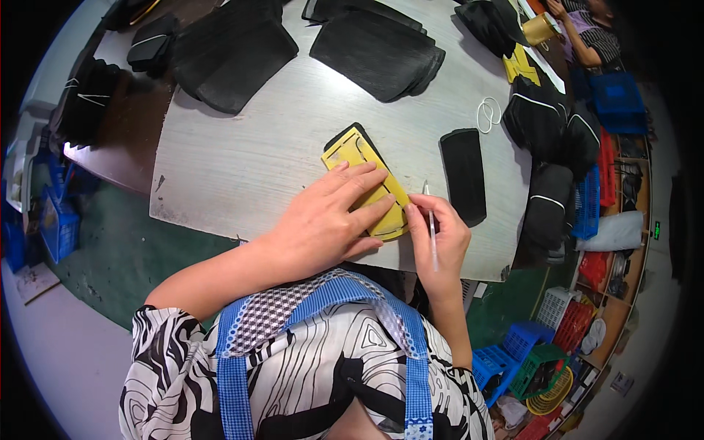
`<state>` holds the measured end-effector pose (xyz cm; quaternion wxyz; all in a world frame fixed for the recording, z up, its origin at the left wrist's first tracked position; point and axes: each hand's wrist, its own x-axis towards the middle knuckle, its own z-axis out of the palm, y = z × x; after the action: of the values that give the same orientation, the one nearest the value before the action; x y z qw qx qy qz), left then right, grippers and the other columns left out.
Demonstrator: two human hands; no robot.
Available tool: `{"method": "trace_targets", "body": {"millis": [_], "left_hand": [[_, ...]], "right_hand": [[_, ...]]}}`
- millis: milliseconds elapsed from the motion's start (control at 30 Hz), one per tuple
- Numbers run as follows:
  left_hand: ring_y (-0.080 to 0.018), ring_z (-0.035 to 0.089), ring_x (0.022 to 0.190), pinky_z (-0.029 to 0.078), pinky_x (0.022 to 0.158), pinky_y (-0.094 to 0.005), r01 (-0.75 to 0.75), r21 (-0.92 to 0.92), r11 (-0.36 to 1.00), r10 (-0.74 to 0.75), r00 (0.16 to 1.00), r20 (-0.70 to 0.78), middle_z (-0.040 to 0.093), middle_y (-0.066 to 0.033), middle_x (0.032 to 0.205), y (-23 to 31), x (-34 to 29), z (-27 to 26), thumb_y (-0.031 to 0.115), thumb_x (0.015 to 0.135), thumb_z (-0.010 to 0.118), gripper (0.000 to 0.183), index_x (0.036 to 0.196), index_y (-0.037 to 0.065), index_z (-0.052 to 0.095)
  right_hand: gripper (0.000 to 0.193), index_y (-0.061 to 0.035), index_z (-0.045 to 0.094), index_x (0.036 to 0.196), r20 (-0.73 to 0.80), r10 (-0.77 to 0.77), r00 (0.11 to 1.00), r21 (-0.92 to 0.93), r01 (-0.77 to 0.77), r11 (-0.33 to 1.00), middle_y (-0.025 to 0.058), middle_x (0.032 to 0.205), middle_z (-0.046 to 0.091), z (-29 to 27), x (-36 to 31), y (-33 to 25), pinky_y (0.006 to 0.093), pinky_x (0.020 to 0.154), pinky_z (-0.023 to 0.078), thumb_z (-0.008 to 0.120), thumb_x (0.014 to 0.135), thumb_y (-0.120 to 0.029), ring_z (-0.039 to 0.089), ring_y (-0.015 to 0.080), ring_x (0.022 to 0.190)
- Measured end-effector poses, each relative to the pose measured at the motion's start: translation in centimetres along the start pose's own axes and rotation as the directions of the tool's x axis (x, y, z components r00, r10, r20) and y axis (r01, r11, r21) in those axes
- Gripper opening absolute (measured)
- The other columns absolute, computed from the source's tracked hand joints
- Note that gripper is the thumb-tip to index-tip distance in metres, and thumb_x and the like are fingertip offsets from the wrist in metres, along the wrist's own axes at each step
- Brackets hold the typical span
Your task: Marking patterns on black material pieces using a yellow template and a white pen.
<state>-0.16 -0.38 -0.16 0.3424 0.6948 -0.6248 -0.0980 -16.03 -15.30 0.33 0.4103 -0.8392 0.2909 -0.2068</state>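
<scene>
My left hand [328,215] lies flat with its fingers spread on a yellow template [350,152] that has dark slots along it. Under the template is a black cut piece [334,138], showing along its top and right edges. My right hand [449,238] grips a thin, pale marking pen [433,240] by the template's lower right edge. The pen's pointed end angles up past my fingers; I cannot tell whether its other end touches anything. A single black piece [463,176] lies to the right, apart from both hands.
Stacks of black pieces [378,55] lie across the far side of the table [220,169]. Tied black bundles [539,121] line its right edge, near a white elastic loop [488,114] and a yellow spool [539,29]. Another person [587,33] sits at far right. Crates [524,341] stand below.
</scene>
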Motion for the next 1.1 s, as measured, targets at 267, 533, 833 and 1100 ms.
{"method": "trace_targets", "body": {"millis": [267,533,833,1100], "left_hand": [[-0.0392,0.045,0.145,0.038,0.119,-0.0541,0.025,-0.002,1.000,-0.025,1.000,0.014,0.051,-0.0226,0.151,-0.3,-0.1,0.1,0.022,0.084,0.078,0.049,0.130,0.010,0.070],[-0.0411,0.047,0.141,0.035,0.120,-0.0549,-0.014,-0.035,0.999,0.016,0.999,0.046,0.056,-0.0231,0.140,-0.9,0.1,0.0,0.021,0.081,0.079,0.036,0.114,0.007,0.073],[-0.0396,0.053,0.132,0.045,0.111,-0.0481,-0.034,-0.033,0.999,0.033,0.999,-0.031,0.057,-0.0216,0.131,-0.9,0.2,0.3,0.015,0.081,0.074,0.025,0.104,0.004,0.071],[-0.0392,0.055,0.128,0.054,0.100,-0.0456,-0.017,-0.025,1.000,0.015,0.998,-0.068,0.057,-0.0156,0.122,-0.9,0.2,0.3,0.010,0.076,0.081,0.034,0.109,0.010,0.071]], "right_hand": [[0.026,0.0049,0.066,0.114,-0.044,-0.082,0.996,0.100,0.086,0.991,0.0126,0.094,0.063,-0.9,3.3,-1.6,0.0355,0.073,0.052,0.067,0.101,-0.018,0.065,0.0217,0.081],[0.014,-0.0039,0.071,0.098,0.277,-0.503,0.819,0.024,0.518,0.855,0.0136,0.089,0.070,5.8,9.4,-2.5,0.0402,0.072,0.053,0.065,0.099,-0.017,0.068,0.0322,0.082],[0.017,-0.0019,0.070,0.094,0.141,-0.362,0.922,-0.172,0.383,0.908,0.0137,0.085,0.070,3.9,8.9,-2.2,0.0406,0.071,0.053,0.061,0.101,-0.014,0.068,0.0321,0.078],[0.010,-0.0007,0.068,0.092,0.243,-0.079,0.967,-0.332,0.159,0.930,0.0141,0.085,0.068,-2.1,1.6,-2.5,0.0433,0.071,0.050,0.065,0.097,-0.008,0.065,0.0347,0.081]]}}
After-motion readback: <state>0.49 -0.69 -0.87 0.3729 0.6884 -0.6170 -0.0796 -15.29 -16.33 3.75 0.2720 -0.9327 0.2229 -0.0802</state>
